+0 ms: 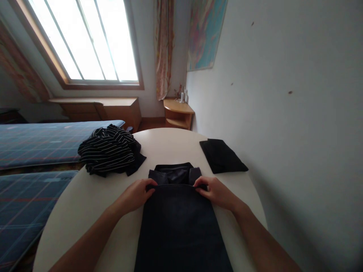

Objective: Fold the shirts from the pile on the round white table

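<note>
A dark shirt [178, 223] lies lengthwise on the round white table [90, 200], its collar [172, 173] at the far end. My left hand [138, 193] pinches a folded edge of the shirt at its left side, fingers closed on the cloth. My right hand [214, 192] grips the same fold at its right side. Both hands sit just below the collar.
A crumpled black striped garment [109, 149] lies on the table's far left. A folded black cloth [222, 155] lies at the far right near the wall. Two beds with blue plaid covers [31, 143] stand left. A wooden corner shelf [178, 111] is under the window.
</note>
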`<state>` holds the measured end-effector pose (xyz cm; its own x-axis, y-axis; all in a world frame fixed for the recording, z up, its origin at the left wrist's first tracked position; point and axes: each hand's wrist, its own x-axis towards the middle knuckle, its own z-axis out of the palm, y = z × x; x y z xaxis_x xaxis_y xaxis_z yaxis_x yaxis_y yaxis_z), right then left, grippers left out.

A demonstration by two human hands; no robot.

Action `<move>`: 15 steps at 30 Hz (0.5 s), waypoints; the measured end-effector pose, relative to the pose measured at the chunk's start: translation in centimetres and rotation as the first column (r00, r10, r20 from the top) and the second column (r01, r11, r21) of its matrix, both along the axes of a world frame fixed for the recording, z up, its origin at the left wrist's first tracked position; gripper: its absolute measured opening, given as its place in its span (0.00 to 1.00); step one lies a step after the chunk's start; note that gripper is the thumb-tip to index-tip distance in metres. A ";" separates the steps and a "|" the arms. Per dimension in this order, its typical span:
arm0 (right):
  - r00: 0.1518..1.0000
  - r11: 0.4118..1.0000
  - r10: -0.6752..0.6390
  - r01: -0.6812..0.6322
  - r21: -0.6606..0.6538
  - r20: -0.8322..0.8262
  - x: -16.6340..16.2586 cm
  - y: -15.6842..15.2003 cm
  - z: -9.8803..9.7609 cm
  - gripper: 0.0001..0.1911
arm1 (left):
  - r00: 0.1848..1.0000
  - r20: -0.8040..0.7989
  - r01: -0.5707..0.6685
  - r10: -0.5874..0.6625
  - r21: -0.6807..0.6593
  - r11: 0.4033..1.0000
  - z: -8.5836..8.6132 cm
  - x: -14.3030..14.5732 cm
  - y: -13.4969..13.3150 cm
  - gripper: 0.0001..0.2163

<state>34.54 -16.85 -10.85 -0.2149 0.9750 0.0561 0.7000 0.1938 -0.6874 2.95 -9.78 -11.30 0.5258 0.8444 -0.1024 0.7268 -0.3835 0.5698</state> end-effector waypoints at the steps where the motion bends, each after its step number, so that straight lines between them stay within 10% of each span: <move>1: 1.000 1.000 0.010 -0.010 0.012 -0.025 -0.2 0.0 -0.1 0.08 | 1.000 0.002 -0.017 0.017 0.038 0.999 0.0 0.2 -0.1 0.15; 15: 0.976 0.957 0.205 -0.215 0.194 0.071 -1.3 0.0 -0.1 0.23 | 0.986 0.033 0.147 -0.166 0.318 0.937 -0.2 2.3 -1.5 0.20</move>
<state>33.26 -16.86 -10.95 -0.4213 0.8776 0.2286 0.6608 0.4697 -0.5855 5.30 -11.29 -11.51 0.6511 0.7352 0.1887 0.6123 -0.6557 0.4418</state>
